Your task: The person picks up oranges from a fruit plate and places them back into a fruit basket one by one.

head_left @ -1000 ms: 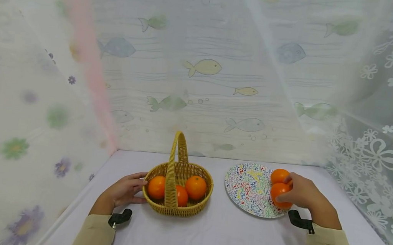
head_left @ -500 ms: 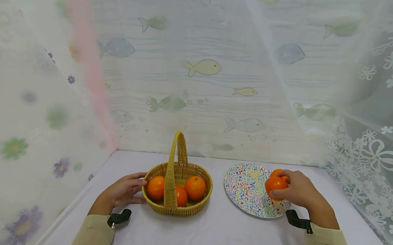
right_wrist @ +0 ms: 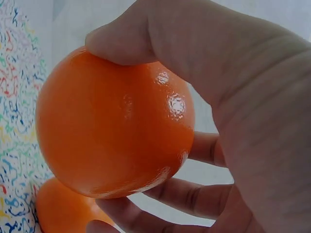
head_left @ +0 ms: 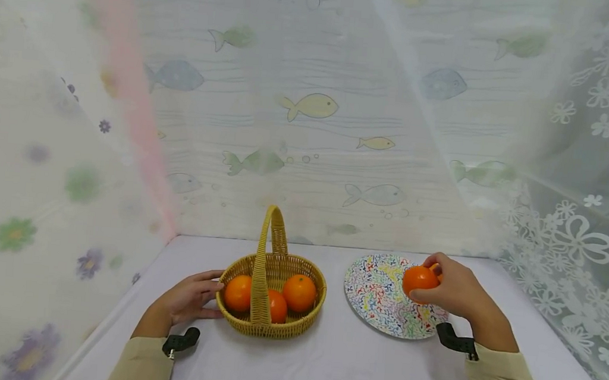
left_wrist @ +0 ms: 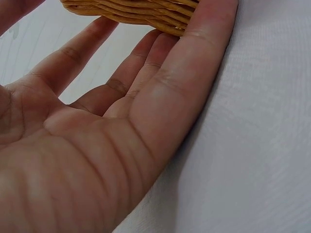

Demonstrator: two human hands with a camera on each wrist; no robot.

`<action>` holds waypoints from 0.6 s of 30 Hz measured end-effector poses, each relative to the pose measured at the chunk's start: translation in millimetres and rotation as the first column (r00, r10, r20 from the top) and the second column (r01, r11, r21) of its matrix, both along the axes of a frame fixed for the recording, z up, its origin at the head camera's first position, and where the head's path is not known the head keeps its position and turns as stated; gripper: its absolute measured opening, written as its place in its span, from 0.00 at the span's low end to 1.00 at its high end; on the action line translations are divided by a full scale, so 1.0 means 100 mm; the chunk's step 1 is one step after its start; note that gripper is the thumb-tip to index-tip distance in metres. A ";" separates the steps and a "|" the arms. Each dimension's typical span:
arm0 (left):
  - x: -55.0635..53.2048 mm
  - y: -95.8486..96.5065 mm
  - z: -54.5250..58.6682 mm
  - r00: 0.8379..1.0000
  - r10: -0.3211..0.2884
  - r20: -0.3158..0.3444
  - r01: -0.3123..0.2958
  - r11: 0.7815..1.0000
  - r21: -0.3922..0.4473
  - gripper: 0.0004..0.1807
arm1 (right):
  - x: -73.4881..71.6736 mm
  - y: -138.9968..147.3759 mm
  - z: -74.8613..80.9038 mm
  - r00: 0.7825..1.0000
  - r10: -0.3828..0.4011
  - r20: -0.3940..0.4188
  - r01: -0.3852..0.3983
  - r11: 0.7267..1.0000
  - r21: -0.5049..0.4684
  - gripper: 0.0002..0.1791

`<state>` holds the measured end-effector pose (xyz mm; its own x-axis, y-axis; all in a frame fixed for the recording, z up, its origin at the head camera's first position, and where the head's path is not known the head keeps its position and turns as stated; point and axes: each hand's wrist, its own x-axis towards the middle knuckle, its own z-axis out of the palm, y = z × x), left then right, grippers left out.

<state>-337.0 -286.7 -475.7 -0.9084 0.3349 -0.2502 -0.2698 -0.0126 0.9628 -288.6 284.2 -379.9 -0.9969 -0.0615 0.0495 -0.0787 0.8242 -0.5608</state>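
My right hand (head_left: 456,290) grips a glossy orange (head_left: 418,283) above the right side of a round, colourfully patterned plate (head_left: 376,303). In the right wrist view the thumb lies on one side of the fruit and the fingers are curled round the other. A second orange (right_wrist: 65,206) shows below it by the plate, mostly hidden in the head view. My left hand (head_left: 188,300) touches the left side of a yellow wicker basket (head_left: 277,331) with extended fingers (left_wrist: 170,92). Inside the basket lie three oranges (head_left: 299,293), one partly behind the upright handle (head_left: 262,270).
A white cloth (head_left: 344,372) covers the table. Behind it hangs a pale curtain (head_left: 307,154) with printed fish, and flowered sheer fabric (head_left: 574,247) closes off the right side. A black wrist mount (head_left: 456,342) sits on each forearm.
The right hand has lifted the nearer orange off the plate and carried it slightly left and up, away from the other orange. The left hand stays at the basket; the head view has shifted slightly.
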 end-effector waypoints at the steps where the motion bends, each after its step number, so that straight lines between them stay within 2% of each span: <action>1: 0.00 0.00 0.00 1.000 -0.002 -0.001 0.002 1.000 0.002 0.36 | -0.01 -0.02 0.01 1.000 0.003 -0.006 -0.003 1.000 -0.007 0.43; 6: 0.01 -0.01 0.00 1.000 -0.003 -0.003 0.003 1.000 0.004 0.36 | -0.05 -0.15 0.02 0.997 0.033 -0.063 -0.036 0.999 -0.036 0.44; 12: 0.01 0.00 0.01 1.000 -0.006 -0.003 0.006 1.000 0.008 0.36 | -0.09 -0.27 0.03 0.990 0.059 -0.128 -0.063 0.998 -0.028 0.41; 18: 0.02 0.00 0.01 1.000 -0.003 -0.006 0.003 1.000 0.009 0.36 | -0.11 -0.39 0.04 0.986 0.066 -0.151 -0.073 0.996 -0.041 0.39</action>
<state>-334.8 -286.9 -474.4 -0.9089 0.3397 -0.2419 -0.2641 -0.0201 0.9643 -299.5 245.1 -375.9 -0.9714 -0.1242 0.2025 -0.2207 0.7871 -0.5760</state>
